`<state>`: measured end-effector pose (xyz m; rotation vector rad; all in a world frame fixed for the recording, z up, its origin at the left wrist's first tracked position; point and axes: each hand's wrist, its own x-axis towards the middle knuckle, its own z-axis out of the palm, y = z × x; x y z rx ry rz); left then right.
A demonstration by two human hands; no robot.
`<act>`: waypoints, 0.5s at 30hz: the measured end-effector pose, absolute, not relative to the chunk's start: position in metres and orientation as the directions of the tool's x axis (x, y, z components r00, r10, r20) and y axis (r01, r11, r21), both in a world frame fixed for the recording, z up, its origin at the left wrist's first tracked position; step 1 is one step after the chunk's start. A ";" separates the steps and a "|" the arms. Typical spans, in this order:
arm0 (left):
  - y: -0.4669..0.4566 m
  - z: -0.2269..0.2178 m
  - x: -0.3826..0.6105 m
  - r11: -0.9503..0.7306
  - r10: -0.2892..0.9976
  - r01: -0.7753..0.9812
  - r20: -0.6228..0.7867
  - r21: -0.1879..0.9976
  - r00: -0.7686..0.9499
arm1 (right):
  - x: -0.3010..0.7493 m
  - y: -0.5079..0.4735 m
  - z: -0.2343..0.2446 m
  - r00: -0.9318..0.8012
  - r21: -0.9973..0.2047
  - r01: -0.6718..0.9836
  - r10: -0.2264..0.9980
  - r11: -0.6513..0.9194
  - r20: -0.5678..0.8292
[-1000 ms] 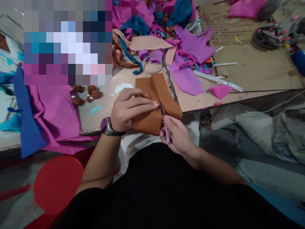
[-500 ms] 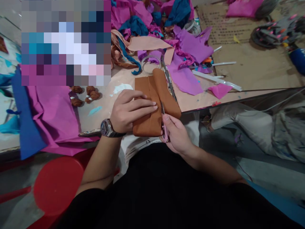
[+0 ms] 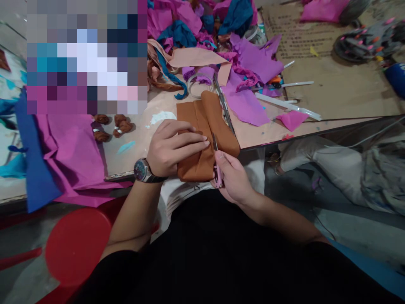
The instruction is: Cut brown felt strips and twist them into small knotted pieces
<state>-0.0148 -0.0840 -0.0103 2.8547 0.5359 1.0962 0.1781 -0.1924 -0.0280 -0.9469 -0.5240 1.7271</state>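
Head view: centre frame, left hand (image 3: 167, 147) is resting on brown sheet (image 3: 220, 122), grip unclear; right hand (image 3: 234, 174) is holding scissors (image 3: 218, 176).

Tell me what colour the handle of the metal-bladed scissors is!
Pink. The scissors handle, partly covered by the right hand, shows best in the head view.

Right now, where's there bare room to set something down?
The widest bare-looking patch is the cardboard between the white straws and the blue object. A smaller one, partly smeared pale blue, lies on the table between the brown bundles and the left hand. It's crowded beyond the folded brown sheet, where pink, purple and blue scraps heap up.
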 end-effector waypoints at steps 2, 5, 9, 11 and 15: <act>-0.084 -0.011 -0.015 -0.936 0.339 0.313 0.637 0.158 0.693 | 0.178 -0.192 -0.028 -0.139 -0.731 -0.582 0.929 -0.357 -0.343; -0.084 -0.010 -0.015 -0.937 0.335 0.318 0.635 0.144 0.697 | 0.177 -0.193 -0.027 -0.134 -0.716 -0.599 0.926 -0.359 -0.352; -0.083 -0.008 -0.015 -0.942 0.318 0.310 0.640 0.129 0.699 | 0.176 -0.194 -0.027 -0.137 -0.688 -0.629 0.923 -0.362 -0.361; -0.083 -0.008 -0.015 -0.941 0.321 0.314 0.637 0.129 0.701 | 0.176 -0.194 -0.028 -0.142 -0.684 -0.630 0.920 -0.369 -0.365; -0.084 -0.011 -0.018 -0.927 0.357 0.342 0.633 0.151 0.687 | 0.177 -0.196 -0.028 -0.155 -0.681 -0.618 0.910 -0.392 -0.384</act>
